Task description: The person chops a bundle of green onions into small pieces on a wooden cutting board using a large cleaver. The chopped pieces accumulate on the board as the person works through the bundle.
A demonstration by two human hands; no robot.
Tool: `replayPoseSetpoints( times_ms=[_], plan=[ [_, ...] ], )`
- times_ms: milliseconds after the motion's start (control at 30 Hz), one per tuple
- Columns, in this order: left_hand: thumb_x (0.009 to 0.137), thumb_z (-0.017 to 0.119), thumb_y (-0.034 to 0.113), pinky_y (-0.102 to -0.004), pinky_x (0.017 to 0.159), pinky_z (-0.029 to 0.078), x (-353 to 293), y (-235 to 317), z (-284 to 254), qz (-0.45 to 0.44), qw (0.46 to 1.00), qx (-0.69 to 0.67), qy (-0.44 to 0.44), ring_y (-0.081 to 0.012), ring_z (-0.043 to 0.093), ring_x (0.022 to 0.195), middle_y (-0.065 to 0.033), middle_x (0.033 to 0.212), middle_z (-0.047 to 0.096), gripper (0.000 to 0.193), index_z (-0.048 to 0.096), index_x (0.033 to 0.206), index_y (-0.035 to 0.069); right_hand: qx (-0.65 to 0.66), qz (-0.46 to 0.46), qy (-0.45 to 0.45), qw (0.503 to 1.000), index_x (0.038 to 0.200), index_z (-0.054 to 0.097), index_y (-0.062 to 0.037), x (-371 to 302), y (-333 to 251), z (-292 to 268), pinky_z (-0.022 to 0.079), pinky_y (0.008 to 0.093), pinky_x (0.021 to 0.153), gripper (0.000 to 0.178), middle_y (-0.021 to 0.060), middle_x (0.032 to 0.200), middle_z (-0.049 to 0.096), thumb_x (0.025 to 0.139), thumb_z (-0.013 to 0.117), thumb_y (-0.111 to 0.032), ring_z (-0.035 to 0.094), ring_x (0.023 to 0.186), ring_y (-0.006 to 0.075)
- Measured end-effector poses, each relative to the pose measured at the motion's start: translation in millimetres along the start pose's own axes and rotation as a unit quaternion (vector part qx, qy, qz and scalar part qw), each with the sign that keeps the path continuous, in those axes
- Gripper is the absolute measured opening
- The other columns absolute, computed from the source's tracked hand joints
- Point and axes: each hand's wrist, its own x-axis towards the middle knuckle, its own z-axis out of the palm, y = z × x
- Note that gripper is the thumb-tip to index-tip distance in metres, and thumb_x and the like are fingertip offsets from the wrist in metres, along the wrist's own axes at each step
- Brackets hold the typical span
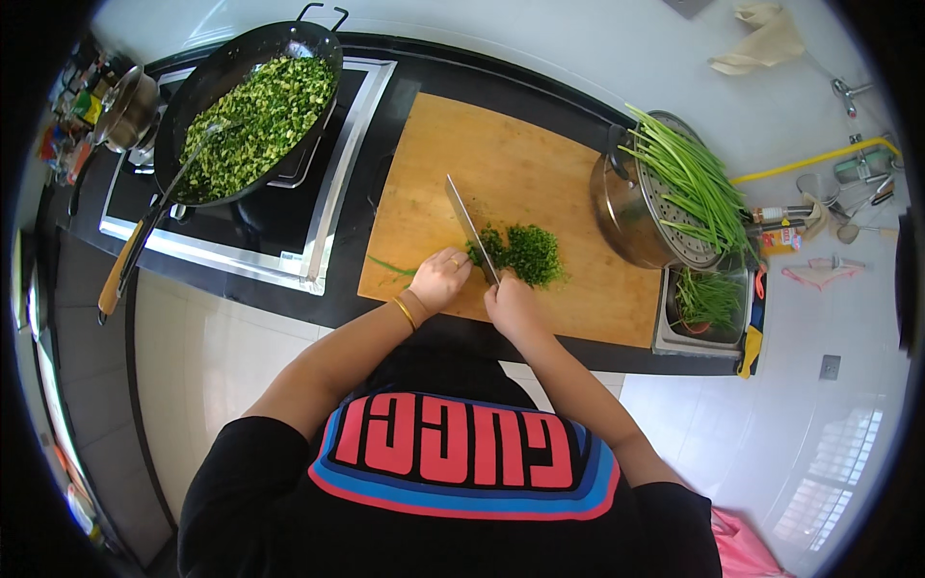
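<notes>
- Head view: knife [470, 225] slants over the board [597, 299], far end leftward, near end in the right hand [513, 303], whose fingers wrap tightly round it.
- Left hand [440, 277] sits just left of the knife, fingers curled; a stalk [390, 266] pokes out leftward, but whether they pinch it, I cannot tell.
- Chopped greens [536, 256] lie mostly right of the knife, nearer the right hand.
- Big pink lettering [431, 438] fills the black shirt [434, 549].

A round black metal wok [258, 43] rests on a black stove [246, 236] with silver edging; a shiny steel pot [130, 108] stands left of it. At right, a beige cloth [763, 40], a thin yellow hose [811, 159] and a square grey plate [830, 367] line the white wall [771, 405].
</notes>
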Motion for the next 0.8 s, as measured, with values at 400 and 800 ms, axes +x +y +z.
replayPoseSetpoints(
  times_ms=[400, 800],
  plan=[
    [0.068, 0.064, 0.009, -0.0336, 0.064, 0.049, 0.8, 0.4, -17.5, -0.074, 0.997, -0.027, 0.021, -0.0244, 0.058, 0.074, -0.0065, 0.084, 0.058, 0.014, 0.062, 0.080, 0.005, 0.080, -0.044, -0.001, 0.996, 0.079, 0.053, 0.0045, -24.0, 27.1, -21.0, 0.045, 0.0460, 0.059, 0.019, 0.0248, 0.066, 0.057, 0.078, 0.052, -0.014, 0.058, 0.065, 0.0400],
    [0.067, 0.054, 0.006, -0.0316, 0.067, 0.047, -6.1, -3.4, -2.3, -0.058, 0.998, -0.015, 0.026, -0.0227, 0.056, 0.076, -0.0043, 0.078, 0.056, 0.013, 0.061, 0.078, 0.006, 0.023, 0.008, -0.031, 0.999, 0.077, 0.053, 0.0044, -13.1, 10.0, -6.8, 0.046, 0.0472, 0.061, 0.021, 0.0260, 0.068, 0.058, 0.078, 0.052, -0.016, 0.058, 0.066, 0.0412]
  ],
)
